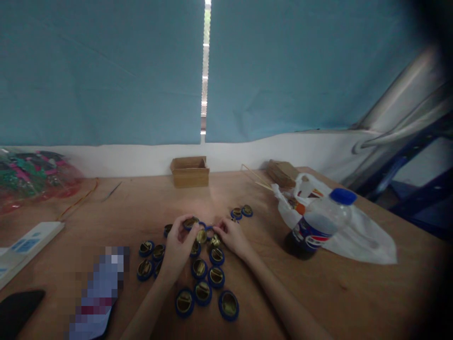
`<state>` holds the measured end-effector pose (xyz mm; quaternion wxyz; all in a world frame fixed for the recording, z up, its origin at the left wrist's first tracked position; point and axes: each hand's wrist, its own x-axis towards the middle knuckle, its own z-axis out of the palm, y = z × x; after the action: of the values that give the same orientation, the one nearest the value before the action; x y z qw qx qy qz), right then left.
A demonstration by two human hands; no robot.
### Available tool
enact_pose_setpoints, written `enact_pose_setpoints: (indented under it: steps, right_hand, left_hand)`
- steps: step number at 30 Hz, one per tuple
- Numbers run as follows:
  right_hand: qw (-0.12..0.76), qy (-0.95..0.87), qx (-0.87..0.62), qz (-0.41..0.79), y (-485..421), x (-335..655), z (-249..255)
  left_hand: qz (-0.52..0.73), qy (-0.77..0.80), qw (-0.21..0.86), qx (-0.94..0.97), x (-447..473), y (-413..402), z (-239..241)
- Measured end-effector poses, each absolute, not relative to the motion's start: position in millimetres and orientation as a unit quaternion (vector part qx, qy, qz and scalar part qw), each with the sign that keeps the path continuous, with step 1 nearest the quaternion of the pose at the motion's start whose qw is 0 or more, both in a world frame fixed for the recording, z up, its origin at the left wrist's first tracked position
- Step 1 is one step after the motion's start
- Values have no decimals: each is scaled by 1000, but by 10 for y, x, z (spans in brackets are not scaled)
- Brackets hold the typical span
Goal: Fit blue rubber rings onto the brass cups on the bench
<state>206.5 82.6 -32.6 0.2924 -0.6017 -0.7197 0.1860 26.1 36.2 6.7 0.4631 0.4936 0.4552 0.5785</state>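
Observation:
Several small round blue-rimmed pieces with gold centres (202, 291) lie spread on the wooden table (354, 293) in front of me. My left hand (179, 248) is curled, its fingers pinching one of these pieces (191, 222) at the top of the group. My right hand (231, 236) rests just to the right, fingertips pinched together at another blue ring (208, 230) between the two hands. Two more pieces (242, 212) sit apart, further back and to the right.
A clear bottle with a blue cap (320, 222) stands at right on a white plastic bag (357, 236). A small open cardboard box (190, 171) sits at the back. A white box (24, 248) and a dark phone (17, 311) lie at left, with a bag of colourful items (30, 177) beyond.

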Motion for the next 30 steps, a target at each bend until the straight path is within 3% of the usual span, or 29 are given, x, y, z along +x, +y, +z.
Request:
enact_pose_setpoints:
  steps: [30]
  right_hand:
    - [271, -773, -560, 127, 758, 2044, -305]
  left_hand:
    - [569, 456, 428, 534, 276, 351, 57]
